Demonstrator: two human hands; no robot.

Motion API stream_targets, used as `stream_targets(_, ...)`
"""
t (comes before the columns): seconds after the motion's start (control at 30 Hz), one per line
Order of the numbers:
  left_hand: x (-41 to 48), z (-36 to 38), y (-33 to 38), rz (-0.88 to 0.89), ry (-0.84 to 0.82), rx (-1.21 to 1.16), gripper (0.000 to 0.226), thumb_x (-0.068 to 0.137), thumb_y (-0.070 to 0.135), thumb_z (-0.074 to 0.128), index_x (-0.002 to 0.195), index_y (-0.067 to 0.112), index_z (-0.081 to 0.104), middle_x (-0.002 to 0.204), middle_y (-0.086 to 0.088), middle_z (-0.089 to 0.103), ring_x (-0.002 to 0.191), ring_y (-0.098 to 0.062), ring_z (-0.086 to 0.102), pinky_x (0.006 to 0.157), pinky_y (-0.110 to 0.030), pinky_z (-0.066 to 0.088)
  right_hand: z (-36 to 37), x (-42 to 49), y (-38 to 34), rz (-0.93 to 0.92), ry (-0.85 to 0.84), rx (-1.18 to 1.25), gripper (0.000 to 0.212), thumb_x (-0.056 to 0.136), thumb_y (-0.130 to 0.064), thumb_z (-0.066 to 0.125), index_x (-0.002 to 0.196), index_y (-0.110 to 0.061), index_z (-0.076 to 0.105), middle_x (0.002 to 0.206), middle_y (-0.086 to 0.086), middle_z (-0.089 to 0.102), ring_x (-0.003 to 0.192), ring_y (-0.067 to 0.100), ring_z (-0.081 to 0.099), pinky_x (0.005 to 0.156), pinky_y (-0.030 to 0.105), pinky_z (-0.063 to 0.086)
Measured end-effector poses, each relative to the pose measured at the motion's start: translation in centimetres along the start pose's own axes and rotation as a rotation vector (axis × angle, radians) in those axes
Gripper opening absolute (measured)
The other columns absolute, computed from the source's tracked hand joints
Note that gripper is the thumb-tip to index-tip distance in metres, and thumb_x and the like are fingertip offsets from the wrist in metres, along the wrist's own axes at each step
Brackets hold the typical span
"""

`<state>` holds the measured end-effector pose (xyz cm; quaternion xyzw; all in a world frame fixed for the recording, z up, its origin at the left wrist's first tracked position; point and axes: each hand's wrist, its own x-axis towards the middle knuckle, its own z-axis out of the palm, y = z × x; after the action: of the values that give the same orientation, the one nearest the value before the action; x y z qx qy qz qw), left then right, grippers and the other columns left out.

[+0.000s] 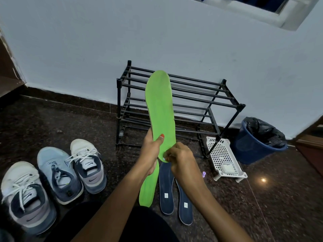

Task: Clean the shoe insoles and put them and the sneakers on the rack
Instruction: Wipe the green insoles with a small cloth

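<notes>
Insoles lay nearest on the dark floor: two dark blue insoles side by side and a second green insole just left of them. With the green insole held up, that made four. Three sneakers stood to the left, and a fourth, if any, was out of view.

The left hand was wrapped round the raised insole's lower part, thumb across its face. The right hand seemed to pinch its heel end, though what sat between the fingertips was too small to tell.

The insole looked light, thin and bendy, likely to flop if held by one tip, so a grip near the middle suited it.

Beyond stood one empty black rack, one white basket and one blue bin.
</notes>
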<state>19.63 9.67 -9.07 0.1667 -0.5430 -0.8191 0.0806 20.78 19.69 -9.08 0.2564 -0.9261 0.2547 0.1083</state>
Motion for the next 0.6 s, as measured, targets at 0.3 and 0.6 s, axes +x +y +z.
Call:
stream_targets(0.3, -0.6, 0.2, 0.0, -0.004, -0.102, -0.006, 0.03, 0.097, 0.001, 0.043, 0.118, 0.02, 0.052, 0.108, -0.001, 0.063, 0.104, -0.021, 0.06, 0.091, -0.037, 0.05, -0.8, 3.3, 0.9, 0.075, 0.234, 0.021, 0.019, 0.075, 0.019, 0.056, 0.082, 0.005, 0.067, 0.082, 0.016, 0.055, 0.079, 0.032, 0.055, 0.058, 0.037, 0.047)
stream_targets(0.6, -0.4, 0.3, -0.3, -0.014, -0.083, 0.001, 0.035, 0.096, -0.001, 0.043, 0.129, 0.012, 0.05, 0.116, -0.007, 0.062, 0.108, -0.023, 0.059, 0.088, -0.03, 0.049, -0.1, 2.0, 0.1, 0.043, 0.2, 0.026, 0.012, 0.08, 0.01, 0.058, 0.086, 0.006, 0.067, 0.083, 0.017, 0.056, 0.078, 0.025, 0.051, 0.064, 0.025, 0.034)
